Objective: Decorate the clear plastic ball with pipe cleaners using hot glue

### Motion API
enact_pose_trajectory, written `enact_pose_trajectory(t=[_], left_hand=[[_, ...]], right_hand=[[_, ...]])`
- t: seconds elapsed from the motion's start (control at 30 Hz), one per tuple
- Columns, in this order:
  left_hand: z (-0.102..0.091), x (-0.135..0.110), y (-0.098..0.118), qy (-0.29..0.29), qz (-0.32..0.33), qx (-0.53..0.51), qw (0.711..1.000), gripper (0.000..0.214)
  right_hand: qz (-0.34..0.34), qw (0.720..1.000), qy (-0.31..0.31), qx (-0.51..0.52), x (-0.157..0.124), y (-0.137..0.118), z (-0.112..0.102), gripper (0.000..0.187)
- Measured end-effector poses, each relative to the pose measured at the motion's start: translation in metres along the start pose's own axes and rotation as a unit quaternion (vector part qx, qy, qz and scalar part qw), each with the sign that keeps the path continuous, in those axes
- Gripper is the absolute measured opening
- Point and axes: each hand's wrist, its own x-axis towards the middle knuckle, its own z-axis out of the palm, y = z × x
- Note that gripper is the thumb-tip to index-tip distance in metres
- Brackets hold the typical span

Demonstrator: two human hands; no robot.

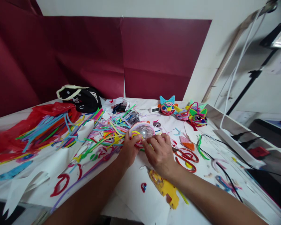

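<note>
Both hands work at a clear round plastic shell (144, 129) rimmed with pale pink and white fuzzy pipe cleaner. My left hand (131, 148) grips its near left edge, thumb pressed by a yellow pipe-cleaner strip (135, 133). Curled fingers of my right hand (159, 152) close on the near right edge; the fingertips are partly hidden. Just under my right hand lies a yellow hot glue gun (166, 189), its nozzle pointing up and left. Red-handled scissors (186, 157) rest to the right of that hand. A small red and blue pipe-cleaner piece (143, 187) sits on the white paper.
Many loose pipe cleaners (103, 134) spread over the left, some on a red plastic bag (11, 131). Behind are a black bag (84, 99), a small digital timer (154, 109) and colourful fuzzy animal faces (168, 107). A power strip (240, 148) and black cable (221, 168) run along the right.
</note>
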Motion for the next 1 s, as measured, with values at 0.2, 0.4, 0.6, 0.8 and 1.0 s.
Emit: enact_pose_trajectory(t=[0.2,0.4,0.6,0.8,1.0], left_hand=[[0.005,-0.003,0.011,-0.005,-0.025,-0.049,0.999,0.031],[0.004,0.004,0.015,0.030,-0.037,-0.087,0.995,0.042],[0.000,0.010,0.019,0.091,-0.039,-0.108,0.989,0.043],[0.001,0.011,0.022,0.115,-0.049,-0.130,0.984,0.035],[0.004,0.009,0.024,0.088,-0.050,-0.136,0.986,0.024]], right_hand=[[0.022,0.998,-0.016,0.052,0.004,-0.002,-0.009,0.020],[0.109,0.983,-0.004,0.150,0.014,0.013,-0.030,0.013],[0.154,0.952,-0.079,0.254,0.012,0.036,-0.058,0.015],[0.202,0.925,-0.138,0.290,-0.019,0.041,-0.054,0.015],[0.221,0.925,-0.166,0.262,-0.038,0.039,-0.039,0.017]])
